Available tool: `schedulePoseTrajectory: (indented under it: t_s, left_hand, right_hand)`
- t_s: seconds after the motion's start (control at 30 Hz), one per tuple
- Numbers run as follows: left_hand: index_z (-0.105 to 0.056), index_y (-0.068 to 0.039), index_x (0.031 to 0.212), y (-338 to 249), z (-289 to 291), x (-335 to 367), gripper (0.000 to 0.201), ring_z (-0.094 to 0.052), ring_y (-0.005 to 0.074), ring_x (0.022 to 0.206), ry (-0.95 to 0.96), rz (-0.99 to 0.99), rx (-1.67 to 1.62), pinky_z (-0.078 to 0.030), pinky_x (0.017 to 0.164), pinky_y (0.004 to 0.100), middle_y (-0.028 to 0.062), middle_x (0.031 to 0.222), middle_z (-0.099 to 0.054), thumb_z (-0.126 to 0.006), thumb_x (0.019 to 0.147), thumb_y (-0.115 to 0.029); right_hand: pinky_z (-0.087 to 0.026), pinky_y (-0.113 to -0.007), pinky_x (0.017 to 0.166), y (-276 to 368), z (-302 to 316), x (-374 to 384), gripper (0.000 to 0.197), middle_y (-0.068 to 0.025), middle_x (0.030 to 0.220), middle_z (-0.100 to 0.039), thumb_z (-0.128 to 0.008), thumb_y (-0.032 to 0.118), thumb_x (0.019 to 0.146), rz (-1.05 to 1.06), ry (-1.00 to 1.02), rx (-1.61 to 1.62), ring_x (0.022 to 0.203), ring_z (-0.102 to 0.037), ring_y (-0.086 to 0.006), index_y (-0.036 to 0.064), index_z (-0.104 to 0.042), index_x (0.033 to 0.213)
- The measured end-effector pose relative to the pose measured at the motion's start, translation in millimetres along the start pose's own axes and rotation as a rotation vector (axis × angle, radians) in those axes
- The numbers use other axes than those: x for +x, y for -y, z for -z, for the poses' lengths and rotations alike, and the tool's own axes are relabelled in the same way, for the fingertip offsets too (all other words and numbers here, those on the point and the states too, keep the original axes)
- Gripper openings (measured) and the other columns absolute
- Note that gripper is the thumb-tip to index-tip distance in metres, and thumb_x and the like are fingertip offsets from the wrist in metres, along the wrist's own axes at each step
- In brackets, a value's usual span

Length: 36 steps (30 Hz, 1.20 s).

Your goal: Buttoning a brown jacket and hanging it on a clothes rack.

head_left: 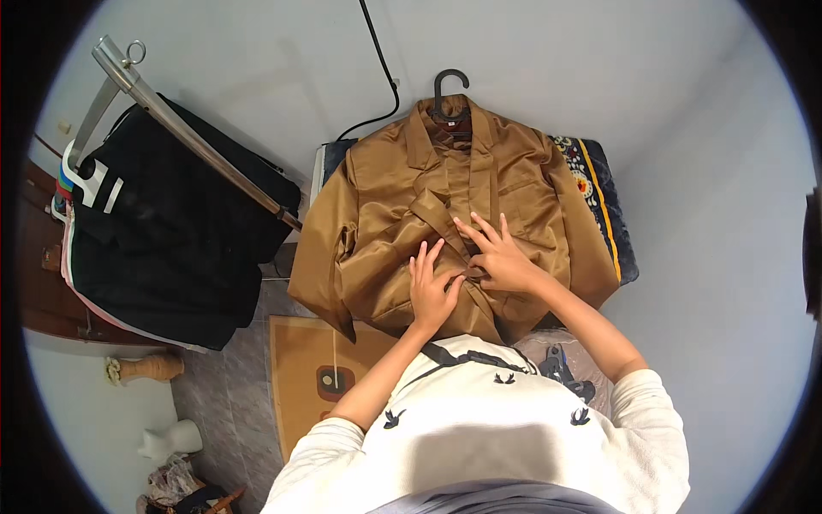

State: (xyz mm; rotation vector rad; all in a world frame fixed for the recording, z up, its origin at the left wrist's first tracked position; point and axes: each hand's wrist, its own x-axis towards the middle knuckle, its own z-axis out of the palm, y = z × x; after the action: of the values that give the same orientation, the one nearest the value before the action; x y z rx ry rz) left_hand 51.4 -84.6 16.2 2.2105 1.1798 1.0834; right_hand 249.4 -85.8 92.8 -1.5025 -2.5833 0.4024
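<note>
A shiny brown long-sleeved shirt (381, 201) lies face up with a black hanger (451, 81) in its collar, the hook sticking out at the top. Its sleeves hang down on both sides, and the front is partly overlapped and creased. At the lower front edge, the thumb and index finger of my left hand (432, 287) pinch the fabric. My right hand (505, 261) pinches the same edge just beside it, its other fingers spread over the cloth. Whether a button sits between the fingertips is hidden.
Under the shirt is a surface covered with dark patterned cloth (621, 236). To the left, black garments (180, 231) hang from a metal rack (193, 137). A tan mat (295, 368) lies on the grey floor. A black cable (377, 51) runs down the wall.
</note>
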Motion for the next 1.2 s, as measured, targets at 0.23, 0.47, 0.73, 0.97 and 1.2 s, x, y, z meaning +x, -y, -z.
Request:
schedulePoseTrajectory:
  t_s: [0.23, 0.47, 0.73, 0.97, 1.2]
  left_hand:
    - [-0.076, -0.011, 0.090, 1, 0, -1, 0.016, -0.031, 0.0370, 0.143, -0.018, -0.046, 0.022, -0.026, 0.113, 0.0570, 0.0105, 0.150, -0.044, -0.076, 0.082, -0.026]
    - [-0.075, -0.014, 0.092, 9, -1, -2, 0.019, -0.034, 0.0376, 0.142, -0.011, -0.112, 0.031, -0.028, 0.111, 0.0567, 0.0106, 0.149, -0.045, -0.077, 0.082, -0.030]
    - [-0.074, -0.014, 0.095, 3, -1, 0, 0.034, -0.032, 0.0380, 0.143, 0.035, -0.100, -0.019, -0.026, 0.113, 0.0555, 0.0130, 0.149, -0.044, -0.082, 0.074, -0.040]
    - [-0.077, -0.015, 0.092, 6, -3, -3, 0.028, -0.032, 0.0372, 0.143, 0.031, -0.116, -0.005, -0.026, 0.113, 0.0550, 0.0126, 0.149, -0.044, -0.082, 0.075, -0.036]
    - [-0.077, -0.014, 0.091, 5, -4, -3, 0.027, -0.031, 0.0371, 0.143, 0.039, -0.112, -0.036, -0.024, 0.114, 0.0556, 0.0133, 0.150, -0.043, -0.082, 0.074, -0.034]
  right_hand:
    - [-0.010, -0.074, 0.113, 2, -2, -2, 0.018, -0.0048, 0.162, -0.022, -0.083, 0.022, 0.064, -0.061, -0.096, 0.029, 0.150, -0.012, -0.0356, 0.0099, -0.076, 0.075]
    - [-0.009, -0.073, 0.113, -4, -5, -1, 0.021, -0.0043, 0.159, -0.028, -0.084, 0.027, 0.064, -0.063, -0.114, 0.089, 0.149, -0.017, -0.0355, 0.0090, -0.076, 0.073]
    - [-0.008, -0.072, 0.113, -7, -10, -5, 0.015, -0.0043, 0.160, -0.027, -0.081, 0.020, 0.062, -0.078, -0.141, 0.146, 0.149, -0.016, -0.0355, 0.0114, -0.077, 0.073]
    - [-0.011, -0.072, 0.114, 3, 4, -7, 0.022, -0.0045, 0.162, -0.024, -0.083, 0.027, 0.061, -0.036, -0.115, -0.062, 0.150, -0.015, -0.0342, 0.0119, -0.079, 0.077]
    - [-0.012, -0.073, 0.113, -5, 7, -7, 0.024, -0.0050, 0.162, -0.022, -0.085, 0.030, 0.062, -0.009, -0.047, 0.044, 0.150, -0.012, -0.0356, 0.0136, -0.079, 0.078]
